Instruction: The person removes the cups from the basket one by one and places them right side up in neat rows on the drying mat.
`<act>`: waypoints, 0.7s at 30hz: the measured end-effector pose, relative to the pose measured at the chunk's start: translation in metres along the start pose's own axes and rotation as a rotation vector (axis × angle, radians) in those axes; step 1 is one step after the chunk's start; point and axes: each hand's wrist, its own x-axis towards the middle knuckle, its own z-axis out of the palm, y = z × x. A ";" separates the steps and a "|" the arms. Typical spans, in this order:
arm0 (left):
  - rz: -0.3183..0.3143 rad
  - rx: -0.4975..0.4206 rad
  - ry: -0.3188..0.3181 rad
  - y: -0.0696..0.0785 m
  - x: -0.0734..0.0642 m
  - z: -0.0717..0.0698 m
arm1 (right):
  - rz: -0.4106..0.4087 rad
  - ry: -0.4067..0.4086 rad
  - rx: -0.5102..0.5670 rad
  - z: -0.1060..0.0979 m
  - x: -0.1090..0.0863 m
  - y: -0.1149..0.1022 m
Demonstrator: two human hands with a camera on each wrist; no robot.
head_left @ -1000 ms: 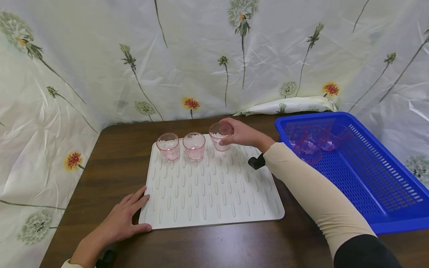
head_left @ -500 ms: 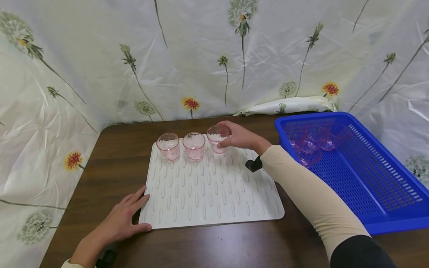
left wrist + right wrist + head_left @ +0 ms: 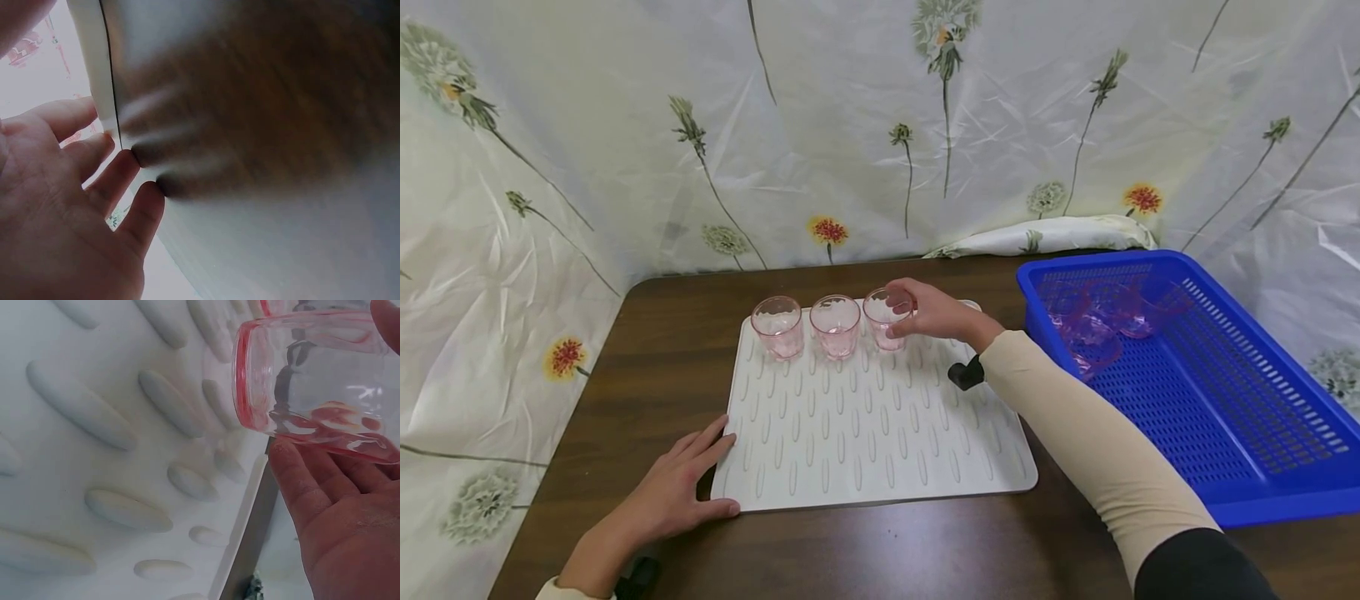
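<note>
My right hand (image 3: 936, 312) grips a clear pink glass (image 3: 880, 327), thumb on the near side and fingers around the far side. In the right wrist view this drinking glass (image 3: 325, 381) has its base right at the ribbed white mat (image 3: 56, 462). To its left two matching glasses stand upright along the mat's back edge, a middle glass (image 3: 835, 329) and a left glass (image 3: 777, 329). My left hand (image 3: 673, 487) rests at the mat's front left corner, fingers spread, fingertips on its edge; the left wrist view shows these fingers (image 3: 122, 187) against the edge.
A blue plastic basket (image 3: 1210, 417) with perforated sides stands right of the mat, with several more pink glasses (image 3: 1093, 329) in its far left corner. Brown wooden tabletop (image 3: 647, 358) surrounds the mat. A flowered curtain (image 3: 865, 125) hangs behind and at both sides.
My right hand has carried its glass a little left and toward me, lowering it beside the middle glass. The left hand has stayed in place.
</note>
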 end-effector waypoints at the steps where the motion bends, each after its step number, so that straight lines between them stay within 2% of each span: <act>1: 0.001 0.003 0.000 0.000 0.000 0.000 | -0.001 0.001 0.003 0.000 0.000 0.000; 13: -0.008 0.004 -0.022 0.001 0.000 -0.001 | 0.038 -0.002 0.020 0.006 0.004 0.003; 21: -0.003 0.005 -0.008 0.000 0.001 0.000 | 0.023 0.004 -0.005 0.006 0.003 0.004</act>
